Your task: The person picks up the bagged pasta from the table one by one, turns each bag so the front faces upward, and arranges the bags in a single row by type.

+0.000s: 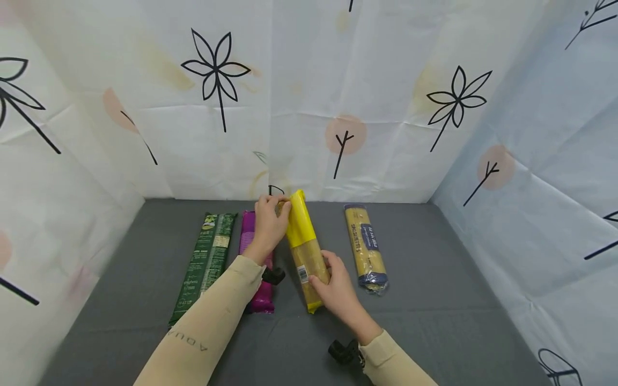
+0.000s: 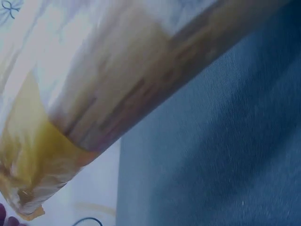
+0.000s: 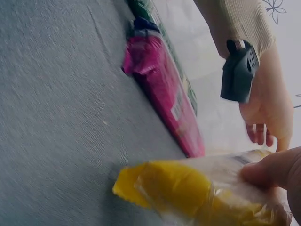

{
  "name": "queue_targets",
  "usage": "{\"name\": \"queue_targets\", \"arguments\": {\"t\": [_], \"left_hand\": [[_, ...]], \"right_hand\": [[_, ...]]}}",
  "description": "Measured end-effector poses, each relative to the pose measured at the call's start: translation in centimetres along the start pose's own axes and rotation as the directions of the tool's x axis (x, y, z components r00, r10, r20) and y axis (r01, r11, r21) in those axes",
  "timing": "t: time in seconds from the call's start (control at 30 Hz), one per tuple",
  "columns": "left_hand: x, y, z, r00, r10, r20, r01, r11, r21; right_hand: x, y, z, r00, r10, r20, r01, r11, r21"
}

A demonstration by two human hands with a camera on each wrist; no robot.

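Observation:
A yellow pack of spaghetti (image 1: pixel 308 252) with clear film and a barcode stands tilted in the middle of the head view. My right hand (image 1: pixel 338 284) grips its lower right side, the thumb (image 3: pixel 268 172) pressed on the film. At the upper end, my left hand (image 1: pixel 271 222) pinches the pack's left corner with curled fingers. Its fingertips (image 2: pixel 9 220) show at the edge of the left wrist view, by the yellow end (image 2: pixel 35 174). The lower yellow end (image 3: pixel 164 183) is close over the table in the right wrist view.
Left of the yellow pack lie a purple pack (image 1: pixel 263 295), partly behind my left arm, and a green pack (image 1: pixel 205 257). On the right lies a spaghetti pack with a blue label (image 1: pixel 366 246). The grey tabletop (image 1: pixel 434 279) ends at patterned cloth walls (image 1: pixel 386 161).

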State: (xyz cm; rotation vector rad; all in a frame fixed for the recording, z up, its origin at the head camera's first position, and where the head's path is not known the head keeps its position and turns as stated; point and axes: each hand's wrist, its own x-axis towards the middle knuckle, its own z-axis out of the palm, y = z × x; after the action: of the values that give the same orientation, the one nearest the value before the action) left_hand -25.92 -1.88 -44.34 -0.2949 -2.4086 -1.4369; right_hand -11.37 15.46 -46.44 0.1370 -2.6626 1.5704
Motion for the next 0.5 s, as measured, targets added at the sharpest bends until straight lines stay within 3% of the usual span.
{"name": "queue_targets", "arguments": {"t": [0.1,0.23,0.37,0.5], "left_hand": [[-0.6,0.8,0.0,0.995,-0.077,0.065,0.082,0.994,-0.078],[-1.2,1.9,-0.2,0.981,-0.136,0.137,0.156,0.976,-0.151],[-1.6,2.6,-0.4,0.969,-0.181,0.171,0.215,0.953,-0.211],[-1.9,3.1,-0.7,0.945,-0.23,0.232,0.302,0.887,-0.35]], "right_hand": [[0.2,-0.4,-0.5,0.998,-0.043,-0.045,0.038,0.992,-0.117],[0.3,-0.9,-1.0,0.99,-0.119,-0.081,0.091,0.954,-0.284],[0.3,-1.1,-1.3,0.972,-0.212,-0.102,0.147,0.886,-0.441],[0.3,-1.2,-1.3,0.936,-0.33,-0.12,0.204,0.791,-0.577]]}}
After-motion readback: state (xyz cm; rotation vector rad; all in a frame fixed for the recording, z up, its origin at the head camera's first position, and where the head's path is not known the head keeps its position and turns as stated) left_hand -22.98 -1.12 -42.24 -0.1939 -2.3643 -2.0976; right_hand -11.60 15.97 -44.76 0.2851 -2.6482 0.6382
